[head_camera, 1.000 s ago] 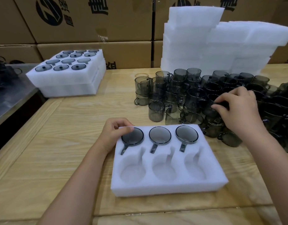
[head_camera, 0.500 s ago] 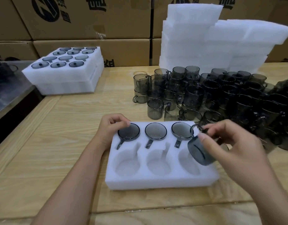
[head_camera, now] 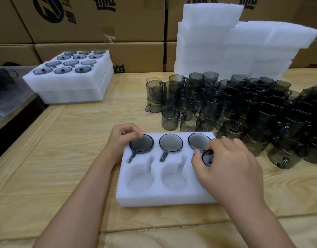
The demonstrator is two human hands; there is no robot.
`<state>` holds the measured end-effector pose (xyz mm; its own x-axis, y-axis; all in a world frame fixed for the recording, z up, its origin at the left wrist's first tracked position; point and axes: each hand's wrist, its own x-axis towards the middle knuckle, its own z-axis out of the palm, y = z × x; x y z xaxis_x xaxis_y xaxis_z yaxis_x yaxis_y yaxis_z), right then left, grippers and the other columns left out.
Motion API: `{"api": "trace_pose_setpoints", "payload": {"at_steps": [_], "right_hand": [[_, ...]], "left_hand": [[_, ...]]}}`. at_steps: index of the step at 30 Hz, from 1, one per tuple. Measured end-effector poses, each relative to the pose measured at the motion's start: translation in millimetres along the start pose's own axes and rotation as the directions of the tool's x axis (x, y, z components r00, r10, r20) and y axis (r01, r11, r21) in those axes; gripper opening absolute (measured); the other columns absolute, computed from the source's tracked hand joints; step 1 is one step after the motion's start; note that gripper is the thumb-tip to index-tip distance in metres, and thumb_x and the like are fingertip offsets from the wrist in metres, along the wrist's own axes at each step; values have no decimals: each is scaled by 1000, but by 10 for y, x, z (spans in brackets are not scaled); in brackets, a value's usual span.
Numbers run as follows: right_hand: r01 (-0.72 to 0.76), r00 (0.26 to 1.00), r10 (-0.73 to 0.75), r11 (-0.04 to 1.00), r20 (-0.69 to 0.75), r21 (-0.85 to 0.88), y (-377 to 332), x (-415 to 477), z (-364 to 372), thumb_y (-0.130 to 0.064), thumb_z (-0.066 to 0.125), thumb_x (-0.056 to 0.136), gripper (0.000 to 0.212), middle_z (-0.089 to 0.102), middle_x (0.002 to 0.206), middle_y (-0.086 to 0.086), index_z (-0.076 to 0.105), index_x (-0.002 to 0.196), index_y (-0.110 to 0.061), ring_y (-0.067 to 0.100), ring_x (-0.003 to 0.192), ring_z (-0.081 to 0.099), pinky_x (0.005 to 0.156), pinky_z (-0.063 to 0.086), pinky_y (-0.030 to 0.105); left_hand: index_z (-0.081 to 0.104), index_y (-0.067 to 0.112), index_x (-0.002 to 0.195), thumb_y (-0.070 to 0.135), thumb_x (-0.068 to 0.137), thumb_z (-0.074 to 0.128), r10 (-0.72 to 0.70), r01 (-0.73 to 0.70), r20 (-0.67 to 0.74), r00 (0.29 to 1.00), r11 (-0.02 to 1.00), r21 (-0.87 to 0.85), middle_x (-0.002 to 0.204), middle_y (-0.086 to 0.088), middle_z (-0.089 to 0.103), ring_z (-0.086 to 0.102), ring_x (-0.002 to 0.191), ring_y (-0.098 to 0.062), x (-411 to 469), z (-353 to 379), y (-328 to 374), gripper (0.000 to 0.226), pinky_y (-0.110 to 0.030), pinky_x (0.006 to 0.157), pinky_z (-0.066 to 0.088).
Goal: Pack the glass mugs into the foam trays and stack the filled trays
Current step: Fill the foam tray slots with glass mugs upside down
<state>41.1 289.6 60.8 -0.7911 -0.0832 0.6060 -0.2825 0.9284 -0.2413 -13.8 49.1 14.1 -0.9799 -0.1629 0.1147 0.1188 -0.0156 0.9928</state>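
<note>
The right hand (head_camera: 231, 169) grips a mug (head_camera: 207, 157) over the right near pocket of the tray (head_camera: 165, 197), at the surface's (head_camera: 55, 158) near edge. The left hand (head_camera: 122, 140), fingers curled, holds the tray's far left corner. Loose mugs (head_camera: 225, 104) crowd the far right.

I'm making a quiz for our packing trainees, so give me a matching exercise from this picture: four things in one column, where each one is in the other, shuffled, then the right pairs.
Things:
1. left hand
2. right hand
3. filled trays
4. blank foam pile

Places:
A. behind the loose mugs
B. far left of the table
C. gripping a mug over the front foam tray
D. at that tray's far left corner

Pairs: 1-D, 2-C, 3-B, 4-A.
</note>
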Motion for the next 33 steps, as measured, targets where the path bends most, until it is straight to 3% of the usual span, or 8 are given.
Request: {"api": "trace_pose_setpoints", "payload": {"at_steps": [8, 12, 14, 16, 18, 20, 25, 33], "right_hand": [[-30, 994, 38, 996, 100, -79, -5, -38, 128, -39, 50, 77, 37, 51, 66, 14, 56, 67, -3, 33, 64, 51, 57, 41, 38], [-72, 946, 88, 995, 311, -62, 62, -177, 101, -63, 22, 83, 60, 46, 95, 6, 54, 93, -13, 31, 94, 44, 80, 37, 42], [-76, 895, 85, 996, 438, -37, 99, -179, 81, -74, 4, 82, 75, 36, 124, 3, 45, 116, -21, 26, 128, 24, 105, 21, 38], [-80, 851, 42, 996, 523, 50, 134, -125, 51, -76, -7, 72, 89, 5, 153, -4, 24, 137, -24, 13, 141, -16, 116, -4, 33], [-52, 818, -7, 995, 575, 86, 152, -75, 25, -75, -10, 68, 90, -27, 152, -15, -13, 146, -32, 5, 133, -37, 114, -18, 32], [16, 782, -53, 998, 620, 65, 156, -40, 13, -74, -14, 67, 77, -39, 145, -17, -37, 133, -39, 5, 129, -44, 111, -23, 33], [59, 694, -37, 998, 719, -5, 132, 18, 63, -74, -14, 66, 86, -42, 140, -15, -35, 136, -29, 9, 132, -40, 112, -22, 38], [186, 676, -105, 982, 730, -31, 104, 31, 64, -78, -22, 55, 103, -42, 143, -6, -34, 137, -16, 12, 132, -41, 113, -20, 42]], "left_hand": [[67, 14, 52, 5, 61, 62, -6, 6, 7, 1000, 1000, -14, 57, -4, 64, 57, 53, -12, 11, -11, -24, 14, -20, 52, 46], [66, 13, 54, 5, 62, 62, -8, 9, 11, 1000, 1000, -14, 58, -3, 64, 57, 54, -12, 11, -16, -30, 12, -19, 52, 46], [65, 11, 55, 6, 62, 62, -15, 15, 10, 1000, 1000, -19, 59, -3, 63, 57, 54, -12, 9, -18, -32, 9, -20, 52, 46], [64, 8, 57, 6, 61, 62, -21, 21, 9, 1000, 999, -24, 59, -4, 63, 57, 54, -13, 11, -16, -35, 6, -20, 53, 46], [64, 7, 59, 6, 61, 61, -20, 20, 10, 1000, 999, -25, 60, -4, 63, 57, 54, -13, 11, -13, -37, 4, -20, 52, 46], [65, 9, 58, 6, 62, 61, -18, 18, 10, 1000, 999, -28, 60, -3, 63, 57, 54, -13, 10, -13, -38, 6, -20, 52, 46], [66, 10, 58, 5, 63, 61, -11, 12, 23, 1000, 1000, -27, 60, -4, 63, 57, 55, -12, 12, -20, -46, 8, -20, 52, 46], [67, 13, 57, 7, 63, 61, -15, 16, 25, 1000, 1000, -22, 60, -3, 63, 57, 54, -12, 9, -10, -42, 10, -19, 52, 46]]}}
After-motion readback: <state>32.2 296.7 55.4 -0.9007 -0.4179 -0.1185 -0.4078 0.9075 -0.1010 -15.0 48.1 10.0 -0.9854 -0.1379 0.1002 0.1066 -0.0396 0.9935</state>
